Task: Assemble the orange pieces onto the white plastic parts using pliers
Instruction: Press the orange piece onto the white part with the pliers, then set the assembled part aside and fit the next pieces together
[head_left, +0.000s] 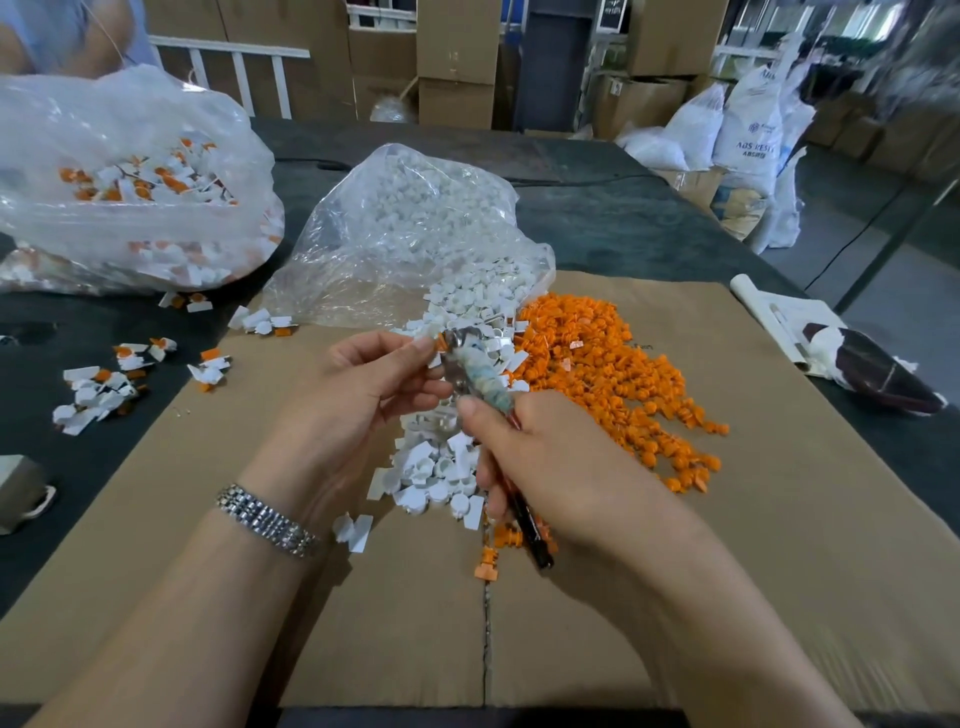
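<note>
Head view gives me the left hand (379, 371) pinching a white part with an orange piece (440, 341) at the tip of the pliers (470, 371), while the right hand (540, 457) is wrapped tight round the handles, all held above the cardboard sheet (779, 519) on the desk. I judge the piece could skew or pop out if I squeeze off-axis. It would then drop into the white parts (441, 467) or orange pile (613, 364) below.
</note>
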